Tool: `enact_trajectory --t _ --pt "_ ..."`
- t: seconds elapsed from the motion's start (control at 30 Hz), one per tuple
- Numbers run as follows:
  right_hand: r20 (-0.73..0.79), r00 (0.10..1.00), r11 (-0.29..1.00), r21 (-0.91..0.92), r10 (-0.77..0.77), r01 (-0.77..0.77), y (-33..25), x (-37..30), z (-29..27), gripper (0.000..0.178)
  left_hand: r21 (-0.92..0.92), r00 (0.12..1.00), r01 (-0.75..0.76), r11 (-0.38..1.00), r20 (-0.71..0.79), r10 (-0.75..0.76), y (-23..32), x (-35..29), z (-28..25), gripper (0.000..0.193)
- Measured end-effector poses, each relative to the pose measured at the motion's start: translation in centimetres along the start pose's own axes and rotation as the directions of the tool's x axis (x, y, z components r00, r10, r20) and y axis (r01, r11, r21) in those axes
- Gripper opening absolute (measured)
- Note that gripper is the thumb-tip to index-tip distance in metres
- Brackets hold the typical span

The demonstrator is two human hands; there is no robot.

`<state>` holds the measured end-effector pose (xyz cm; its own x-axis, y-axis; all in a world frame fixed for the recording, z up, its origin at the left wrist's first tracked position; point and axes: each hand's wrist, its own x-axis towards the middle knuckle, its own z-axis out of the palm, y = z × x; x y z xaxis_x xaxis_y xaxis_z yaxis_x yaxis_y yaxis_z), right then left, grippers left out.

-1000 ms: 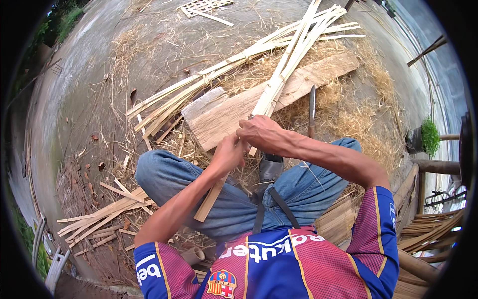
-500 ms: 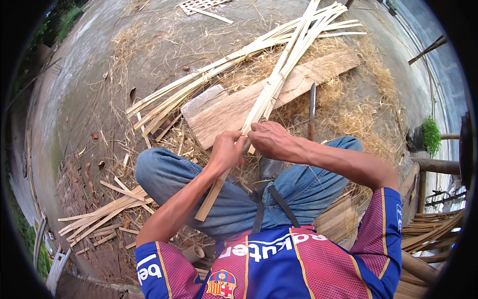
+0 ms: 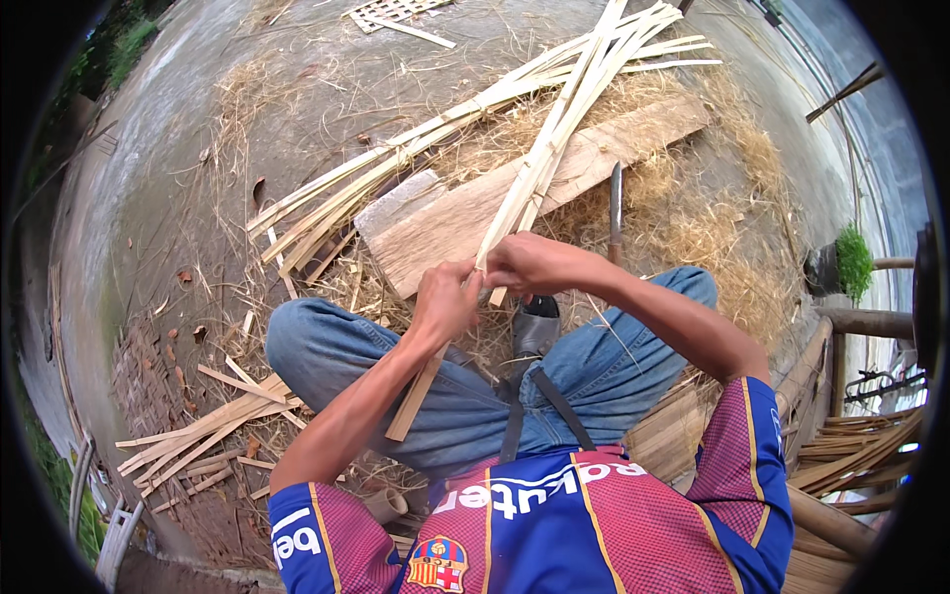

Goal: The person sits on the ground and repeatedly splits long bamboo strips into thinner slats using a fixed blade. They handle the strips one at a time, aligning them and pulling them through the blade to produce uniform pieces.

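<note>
Long pale bamboo strips (image 3: 554, 139) run from my hands up and away to the far right, lying across a wooden board (image 3: 445, 233). My left hand (image 3: 445, 300) is closed round a strip, whose wider lower end (image 3: 414, 401) sticks out below it over my left thigh. Close against it, my right hand (image 3: 531, 263) pinches the strips where they meet the left hand's fingertips. What lies between the fingers is partly hidden. A knife (image 3: 616, 203) with a brown handle rests beyond my right forearm, blade pointing away, touched by neither hand.
More long strips (image 3: 396, 158) lie beyond the board, beside a grey block (image 3: 396, 206). Short offcuts (image 3: 213, 426) are heaped at the left. Fine shavings (image 3: 693, 233) cover the ground. A woven lattice piece (image 3: 391, 14) lies far off; a potted plant (image 3: 853, 262) stands at the right.
My right hand has slid slightly left along the strips, nearer to my left hand, and its wrist has turned. More of the dark boot shows below it. The left hand keeps its hold.
</note>
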<state>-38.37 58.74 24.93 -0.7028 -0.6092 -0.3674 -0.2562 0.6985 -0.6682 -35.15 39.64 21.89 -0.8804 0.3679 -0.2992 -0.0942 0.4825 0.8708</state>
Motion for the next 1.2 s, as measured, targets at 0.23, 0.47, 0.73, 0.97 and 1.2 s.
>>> enact_trajectory --t 0.23,0.47,0.73,0.97,1.2 --pt "-0.253 0.967 0.974 0.223 0.013 0.046 0.7 1.2 -0.9 0.025 0.012 0.999 0.043 0.999 -0.002 -0.043 0.8 -0.2 -0.1 0.027" --pt "-0.285 0.958 0.936 -0.344 -0.035 -0.068 0.6 -0.4 3.0 0.014 0.019 0.998 0.063 0.998 0.005 -0.063 -0.4 0.3 0.3 0.028" --pt "-0.004 0.990 0.943 0.303 -0.144 0.138 -0.6 1.1 -0.4 0.029 -0.240 0.967 0.250 0.938 0.015 -0.254 -2.7 1.1 1.2 0.070" --pt "-0.147 0.954 0.961 -0.138 -0.260 0.240 1.1 6.2 0.8 0.018 -0.291 0.942 0.331 0.898 0.050 -0.331 -1.7 0.7 1.2 0.069" --pt "-0.194 0.969 0.978 -0.170 -0.154 0.122 2.3 2.8 -0.8 0.016 -0.255 0.967 0.253 0.933 0.068 -0.244 -1.1 0.3 1.1 0.068"
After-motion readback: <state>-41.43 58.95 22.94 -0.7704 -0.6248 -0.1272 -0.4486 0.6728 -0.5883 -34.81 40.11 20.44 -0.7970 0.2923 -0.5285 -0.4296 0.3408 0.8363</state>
